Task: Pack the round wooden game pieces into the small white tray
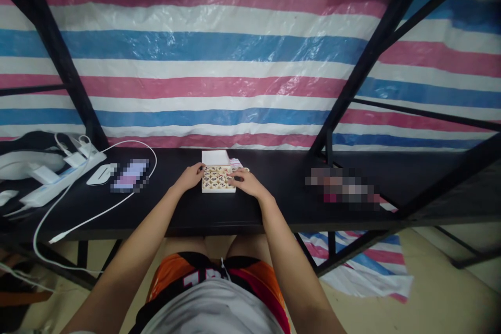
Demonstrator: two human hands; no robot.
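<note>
A small white box (218,191) stands on the black table in front of me, with rows of round, pale xiangqi pieces (213,178) inside. Dark characters mark most of the pieces, and a few look red. At the box's left side, my left hand (190,176) has its fingertips closed against the edge. My right hand (246,182) reaches over the right side, thumb and fingers bent around a piece among the rows. The white lid (215,158) is up at the back of the box. Just behind my right hand lies a pink-and-white paper (235,163), partly hidden.
On the left of the black table (282,214) are a power strip (58,180), a white cable (97,212), a white flat device (100,174) and a blurred phone (130,175). Blurred items (344,186) lie on the right. Black metal posts (352,83) frame a striped plastic sheet (219,52).
</note>
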